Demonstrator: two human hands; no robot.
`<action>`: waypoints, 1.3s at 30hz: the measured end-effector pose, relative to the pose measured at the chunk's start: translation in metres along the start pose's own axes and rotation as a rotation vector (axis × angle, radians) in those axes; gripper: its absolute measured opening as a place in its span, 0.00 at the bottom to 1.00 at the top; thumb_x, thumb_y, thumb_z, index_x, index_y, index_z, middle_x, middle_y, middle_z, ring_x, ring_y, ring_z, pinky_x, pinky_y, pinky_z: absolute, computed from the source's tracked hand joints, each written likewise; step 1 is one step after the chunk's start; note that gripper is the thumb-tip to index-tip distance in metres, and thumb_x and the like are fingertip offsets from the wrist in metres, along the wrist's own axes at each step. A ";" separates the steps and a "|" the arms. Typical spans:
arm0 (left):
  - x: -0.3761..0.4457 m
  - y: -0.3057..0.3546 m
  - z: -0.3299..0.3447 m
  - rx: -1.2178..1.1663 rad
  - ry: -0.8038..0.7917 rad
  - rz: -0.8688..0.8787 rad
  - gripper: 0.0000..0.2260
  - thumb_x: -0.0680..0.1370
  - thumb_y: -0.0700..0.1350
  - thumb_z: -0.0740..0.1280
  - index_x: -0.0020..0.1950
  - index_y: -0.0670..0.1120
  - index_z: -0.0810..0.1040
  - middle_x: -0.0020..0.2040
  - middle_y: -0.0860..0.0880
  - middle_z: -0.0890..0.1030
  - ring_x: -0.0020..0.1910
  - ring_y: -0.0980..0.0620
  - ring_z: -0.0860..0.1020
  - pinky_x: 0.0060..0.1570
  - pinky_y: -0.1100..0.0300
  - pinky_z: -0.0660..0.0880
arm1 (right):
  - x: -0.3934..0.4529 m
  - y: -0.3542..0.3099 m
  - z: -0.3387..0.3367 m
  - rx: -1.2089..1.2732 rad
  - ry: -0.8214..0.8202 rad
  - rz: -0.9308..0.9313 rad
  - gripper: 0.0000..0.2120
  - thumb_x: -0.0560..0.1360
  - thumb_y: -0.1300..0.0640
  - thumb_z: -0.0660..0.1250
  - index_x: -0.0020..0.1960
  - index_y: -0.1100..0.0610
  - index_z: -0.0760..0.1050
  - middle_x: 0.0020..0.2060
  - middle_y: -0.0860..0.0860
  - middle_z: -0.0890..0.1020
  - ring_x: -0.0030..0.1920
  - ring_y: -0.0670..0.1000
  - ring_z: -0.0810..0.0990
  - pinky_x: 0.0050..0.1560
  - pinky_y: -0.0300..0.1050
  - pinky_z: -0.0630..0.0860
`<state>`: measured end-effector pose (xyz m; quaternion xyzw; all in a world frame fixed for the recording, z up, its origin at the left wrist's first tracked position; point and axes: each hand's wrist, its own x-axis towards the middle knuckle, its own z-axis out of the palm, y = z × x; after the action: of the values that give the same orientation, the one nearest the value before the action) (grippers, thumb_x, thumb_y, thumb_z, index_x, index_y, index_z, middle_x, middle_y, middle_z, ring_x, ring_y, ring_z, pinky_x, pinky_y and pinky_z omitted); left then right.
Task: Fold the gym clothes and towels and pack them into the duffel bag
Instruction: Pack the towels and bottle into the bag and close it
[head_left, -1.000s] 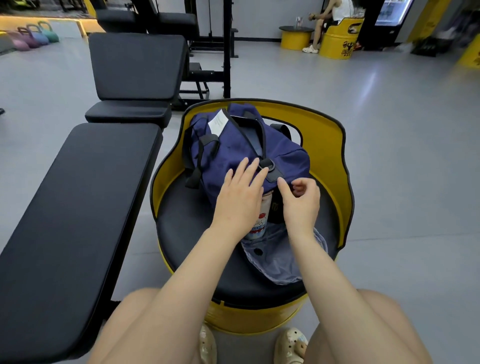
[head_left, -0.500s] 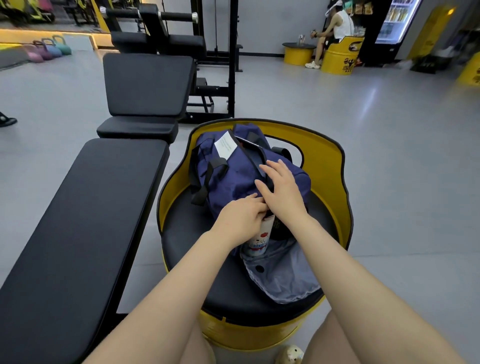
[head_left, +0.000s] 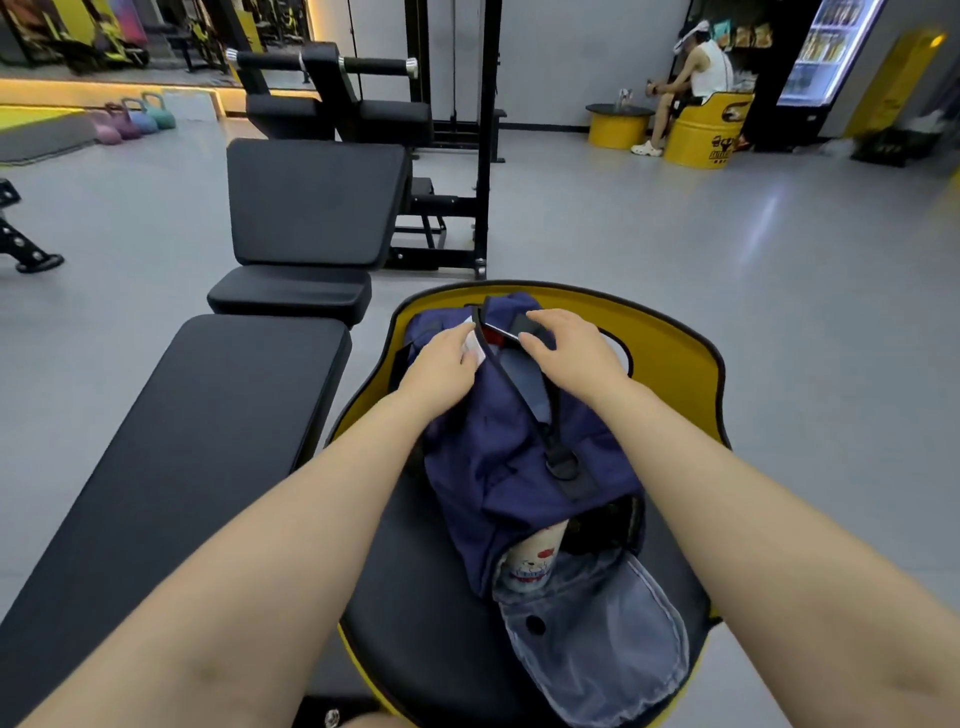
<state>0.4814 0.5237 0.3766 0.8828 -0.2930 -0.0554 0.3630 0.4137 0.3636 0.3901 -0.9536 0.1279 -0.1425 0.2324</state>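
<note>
nearest the camera, the duffel bag (head_left: 519, 447) has its end pocket flap (head_left: 597, 639) hanging open toward the person, with a printed cup (head_left: 530, 558) standing in the mouth of that pocket. the bag lies on the black seat of a yellow barrel chair (head_left: 670, 358), its long axis running straight away from the person, so the top zipper opening runs the same way, near to far. both forearms reach along that axis to the far end. the left hand (head_left: 441, 364) rests on the left side of the opening beside a white tag (head_left: 474, 349), fingers mostly hidden, so i cannot tell whether it grips the cloth. the right hand (head_left: 566, 348) curls over a dark flat object (head_left: 511, 328) at the opening's far end; both hands lie about equally close to it. no folded clothes or towels show. judging by this, the coming move works at the far end of the zipper line.
</note>
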 end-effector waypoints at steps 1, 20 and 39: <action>0.010 -0.002 -0.002 0.023 -0.014 -0.011 0.21 0.82 0.41 0.54 0.76 0.44 0.60 0.73 0.47 0.67 0.71 0.49 0.65 0.63 0.65 0.60 | 0.011 0.001 0.001 -0.015 -0.006 0.001 0.21 0.80 0.49 0.60 0.71 0.54 0.69 0.70 0.51 0.71 0.69 0.52 0.68 0.66 0.49 0.68; 0.197 -0.047 0.011 0.209 -0.150 -0.208 0.15 0.82 0.41 0.56 0.68 0.41 0.71 0.66 0.41 0.74 0.64 0.43 0.72 0.60 0.56 0.68 | 0.198 0.032 0.047 0.008 -0.278 0.059 0.13 0.81 0.58 0.60 0.62 0.58 0.78 0.59 0.56 0.80 0.58 0.55 0.75 0.53 0.40 0.67; 0.223 -0.079 0.045 0.125 -0.040 -0.195 0.05 0.74 0.47 0.71 0.43 0.49 0.76 0.47 0.48 0.80 0.50 0.46 0.78 0.52 0.54 0.76 | 0.206 0.057 0.079 0.051 -0.288 0.023 0.12 0.77 0.58 0.68 0.59 0.56 0.79 0.55 0.53 0.81 0.51 0.49 0.76 0.52 0.38 0.70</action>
<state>0.6882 0.4168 0.3162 0.9268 -0.2156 -0.0895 0.2942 0.6202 0.2826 0.3391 -0.9564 0.1006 -0.0045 0.2742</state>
